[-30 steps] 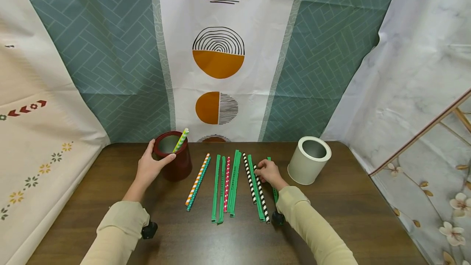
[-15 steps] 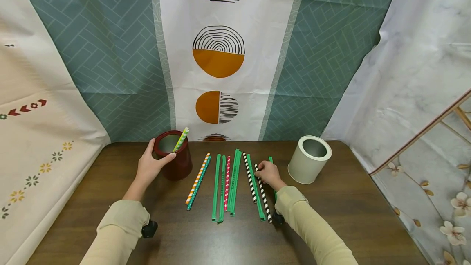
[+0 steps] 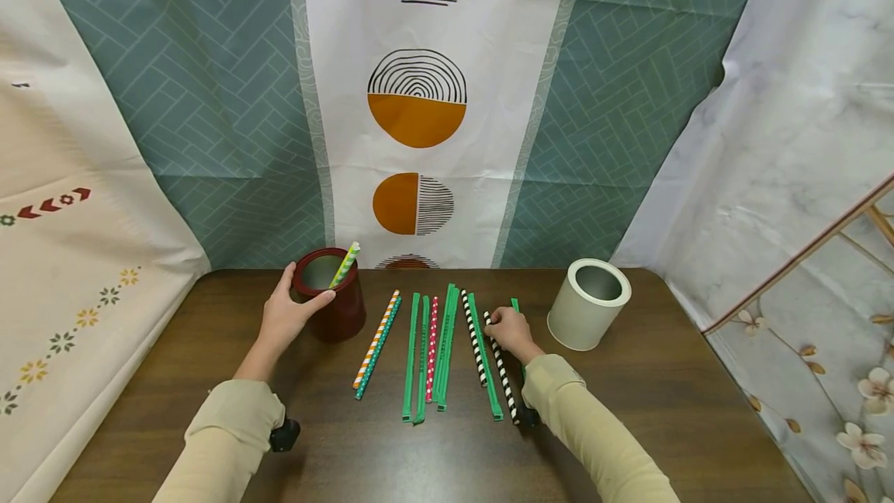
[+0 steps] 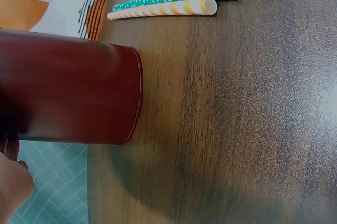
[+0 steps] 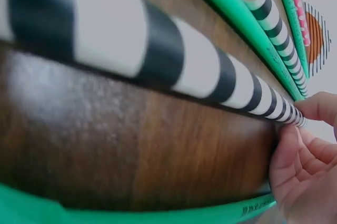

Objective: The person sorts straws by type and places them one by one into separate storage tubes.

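My left hand grips the dark red canister, thumb at its front rim and fingers round the far side. A yellow-green striped straw leans inside it. To the right, my right hand pinches a black-and-white striped paper straw near its far end, between thumb and forefinger. The straw lies low over the table. Just left of it are a green-wrapped straw and another black-and-white straw. Another green-wrapped straw lies partly under the right forearm.
A cream canister stands at the back right, beyond the right hand. Orange-striped and teal dotted straws lie beside the red canister. Mid-table are more green-wrapped straws and a pink dotted one. Fabric hangs behind the table.
The pinched black-and-white straw has shifted slightly right, leaving a wider gap from the green-wrapped straw on its left. The left hand and red canister have stayed put.
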Demonstrator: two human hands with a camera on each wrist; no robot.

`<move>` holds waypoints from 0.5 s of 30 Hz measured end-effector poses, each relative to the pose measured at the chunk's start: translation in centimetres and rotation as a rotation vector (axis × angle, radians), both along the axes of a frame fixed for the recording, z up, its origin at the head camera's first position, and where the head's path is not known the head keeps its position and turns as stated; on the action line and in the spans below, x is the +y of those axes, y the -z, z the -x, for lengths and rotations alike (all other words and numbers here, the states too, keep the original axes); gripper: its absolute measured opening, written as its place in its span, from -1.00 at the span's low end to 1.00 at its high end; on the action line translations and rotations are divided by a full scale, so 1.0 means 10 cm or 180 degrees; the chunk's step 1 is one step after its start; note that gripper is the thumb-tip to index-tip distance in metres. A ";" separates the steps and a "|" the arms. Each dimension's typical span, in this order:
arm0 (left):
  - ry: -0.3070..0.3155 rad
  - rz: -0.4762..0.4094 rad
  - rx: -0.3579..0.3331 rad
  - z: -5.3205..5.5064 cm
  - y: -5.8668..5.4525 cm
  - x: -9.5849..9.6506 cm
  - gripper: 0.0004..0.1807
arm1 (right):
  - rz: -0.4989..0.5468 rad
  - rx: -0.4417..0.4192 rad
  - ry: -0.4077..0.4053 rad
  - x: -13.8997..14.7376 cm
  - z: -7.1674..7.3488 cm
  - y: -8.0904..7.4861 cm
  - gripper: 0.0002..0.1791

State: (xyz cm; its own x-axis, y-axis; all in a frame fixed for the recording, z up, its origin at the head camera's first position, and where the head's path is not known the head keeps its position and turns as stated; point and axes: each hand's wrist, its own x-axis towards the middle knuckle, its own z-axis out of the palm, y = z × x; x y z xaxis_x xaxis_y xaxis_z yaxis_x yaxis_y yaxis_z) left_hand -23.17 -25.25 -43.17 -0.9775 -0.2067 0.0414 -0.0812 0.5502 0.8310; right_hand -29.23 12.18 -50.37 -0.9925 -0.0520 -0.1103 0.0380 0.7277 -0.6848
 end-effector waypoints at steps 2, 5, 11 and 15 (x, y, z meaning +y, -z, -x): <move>-0.0001 0.0001 0.0002 0.00 0.00 0.00 0.09 | 0.0103 -0.0073 0.0003 0.02 0.01 0.00 -0.89; -0.0009 0.0008 0.0001 0.00 0.01 0.00 0.09 | 0.0287 -0.0160 -0.0055 0.04 0.01 -0.01 -0.87; -0.0003 -0.0009 0.0014 -0.01 0.01 0.00 0.09 | 0.0637 -0.0236 -0.0131 0.09 0.01 -0.10 -0.86; 0.0014 -0.0034 0.0029 -0.01 0.00 0.00 0.09 | 0.0746 -0.0247 -0.0148 0.10 0.02 -0.20 -0.85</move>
State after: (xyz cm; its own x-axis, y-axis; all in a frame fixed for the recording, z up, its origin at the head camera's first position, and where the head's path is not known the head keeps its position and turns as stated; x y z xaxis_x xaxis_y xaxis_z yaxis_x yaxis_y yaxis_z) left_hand -23.02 -25.23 -43.15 -0.9780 -0.2029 0.0482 -0.0711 0.5416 0.8376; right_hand -29.39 13.20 -48.33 -0.9775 -0.1306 -0.1658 0.0673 0.5517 -0.8313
